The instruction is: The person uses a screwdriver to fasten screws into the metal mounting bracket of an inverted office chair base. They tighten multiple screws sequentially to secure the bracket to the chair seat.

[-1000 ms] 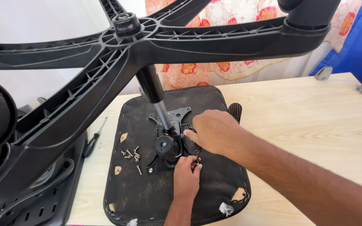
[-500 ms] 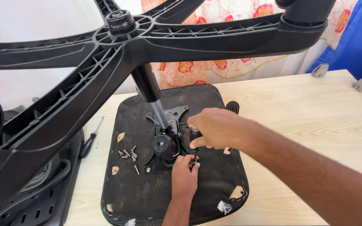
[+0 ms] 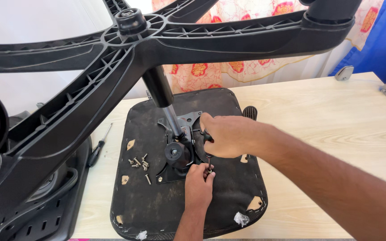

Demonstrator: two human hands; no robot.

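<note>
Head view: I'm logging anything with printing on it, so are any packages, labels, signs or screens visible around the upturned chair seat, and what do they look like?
None show: no package, label, sign or screen.
Nearest to the hands are the black chair seat, its metal plate and loose screws on the wooden table.

A pale wooden table (image 3: 336,116) fills the room's middle — floral curtain (image 3: 246,40) and blue fabric (image 3: 385,40) hang behind, daylit.
</note>
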